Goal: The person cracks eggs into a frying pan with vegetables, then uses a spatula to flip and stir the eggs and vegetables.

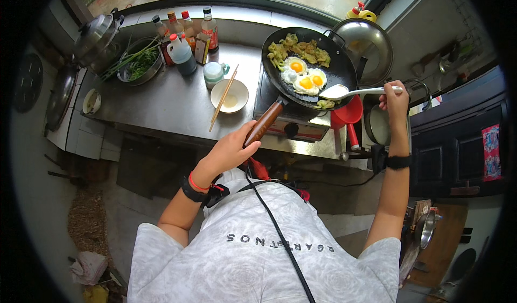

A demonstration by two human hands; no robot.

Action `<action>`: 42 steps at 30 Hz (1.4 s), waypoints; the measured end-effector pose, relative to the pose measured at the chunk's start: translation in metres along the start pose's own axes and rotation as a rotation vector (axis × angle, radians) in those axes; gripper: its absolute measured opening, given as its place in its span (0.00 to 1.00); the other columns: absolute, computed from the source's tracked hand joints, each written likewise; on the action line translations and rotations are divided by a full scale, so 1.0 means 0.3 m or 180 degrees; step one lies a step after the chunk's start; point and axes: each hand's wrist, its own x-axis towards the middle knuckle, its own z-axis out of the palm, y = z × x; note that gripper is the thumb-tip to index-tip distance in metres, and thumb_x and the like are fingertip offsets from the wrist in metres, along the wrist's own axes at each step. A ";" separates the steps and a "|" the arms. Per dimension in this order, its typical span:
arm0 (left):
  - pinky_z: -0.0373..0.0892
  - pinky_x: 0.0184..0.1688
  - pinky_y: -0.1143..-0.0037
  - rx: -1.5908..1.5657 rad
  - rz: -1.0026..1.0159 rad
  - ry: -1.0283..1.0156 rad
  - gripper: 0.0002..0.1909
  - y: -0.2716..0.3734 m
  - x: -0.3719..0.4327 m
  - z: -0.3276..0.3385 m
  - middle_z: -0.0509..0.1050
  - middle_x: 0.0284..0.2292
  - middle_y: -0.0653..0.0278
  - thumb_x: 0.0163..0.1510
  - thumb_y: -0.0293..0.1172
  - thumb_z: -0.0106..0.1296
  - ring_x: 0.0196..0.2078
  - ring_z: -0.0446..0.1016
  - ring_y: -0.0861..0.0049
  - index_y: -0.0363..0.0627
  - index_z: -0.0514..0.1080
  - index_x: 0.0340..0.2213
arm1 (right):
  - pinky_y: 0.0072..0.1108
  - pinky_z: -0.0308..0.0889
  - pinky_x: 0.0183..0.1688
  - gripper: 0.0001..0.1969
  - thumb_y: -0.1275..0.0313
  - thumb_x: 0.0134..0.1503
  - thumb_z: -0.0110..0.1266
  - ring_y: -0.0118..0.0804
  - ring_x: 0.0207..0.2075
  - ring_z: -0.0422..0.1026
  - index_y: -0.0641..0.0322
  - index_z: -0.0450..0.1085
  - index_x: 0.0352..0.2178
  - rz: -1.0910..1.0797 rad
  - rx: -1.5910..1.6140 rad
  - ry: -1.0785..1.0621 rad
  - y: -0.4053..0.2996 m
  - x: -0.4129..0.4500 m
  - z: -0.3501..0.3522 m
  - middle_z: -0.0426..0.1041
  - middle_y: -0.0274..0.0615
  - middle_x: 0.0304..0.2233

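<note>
My left hand grips the brown wooden handle of a black wok on a gas stove. My right hand holds a white spatula by the end of its handle. The spatula's blade rests in the wok's near right part, beside a small piece of greenish cooked vegetable. Fried eggs with runny-looking yellow yolks lie in the middle of the wok. More of the cooked vegetable is gathered along the wok's far side.
Left of the stove stand a bowl with chopsticks across it, a lidded jar, several bottles and a basin of greens. A large metal lid leans behind the wok. A red plastic ladle lies at its right.
</note>
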 end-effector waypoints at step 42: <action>0.65 0.32 0.70 -0.0065 0.0225 0.0102 0.26 -0.032 0.000 0.007 0.70 0.27 0.48 0.51 0.37 0.48 0.28 0.70 0.58 0.41 0.56 0.49 | 0.23 0.56 0.21 0.12 0.69 0.46 0.49 0.31 0.16 0.60 0.67 0.61 0.17 -0.1806 -0.1525 -0.1441 -0.201 0.166 0.309 0.59 0.40 0.12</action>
